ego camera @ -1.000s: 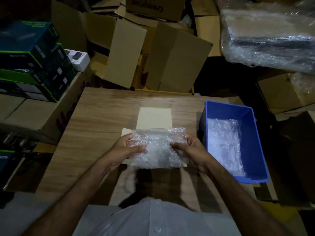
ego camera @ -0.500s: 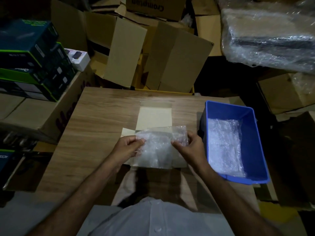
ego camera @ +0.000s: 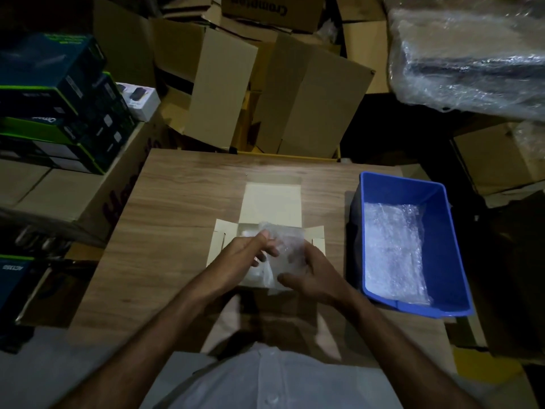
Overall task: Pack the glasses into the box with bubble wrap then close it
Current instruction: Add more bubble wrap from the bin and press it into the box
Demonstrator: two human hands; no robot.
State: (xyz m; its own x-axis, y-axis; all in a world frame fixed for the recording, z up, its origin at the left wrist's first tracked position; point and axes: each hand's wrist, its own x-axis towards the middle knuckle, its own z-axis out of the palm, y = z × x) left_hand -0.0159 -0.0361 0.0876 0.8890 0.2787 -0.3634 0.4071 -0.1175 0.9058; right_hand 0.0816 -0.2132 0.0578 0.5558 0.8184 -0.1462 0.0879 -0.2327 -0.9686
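Observation:
A small cream cardboard box [ego camera: 272,202] lies open in the middle of the wooden table [ego camera: 177,202], its lid flap folded back and its side flaps spread. A clear bubble wrap bundle [ego camera: 284,246] sits in the box's opening. My left hand [ego camera: 250,252] pinches the bundle's left side from above. My right hand [ego camera: 312,270] holds its right side with fingers curled over it. Any glasses inside the wrap are hidden.
A blue plastic bin [ego camera: 442,237] with more bubble wrap [ego camera: 392,252] stands on the table's right. Stacked dark product boxes [ego camera: 56,107] sit at the left. Brown cartons [ego camera: 265,93] crowd the far edge. A plastic-wrapped load [ego camera: 472,54] is at the top right.
Both hands have lowered the bubble wrap bundle from above the box down into its opening, and the wrap is now more crumpled between them. The side flaps show more.

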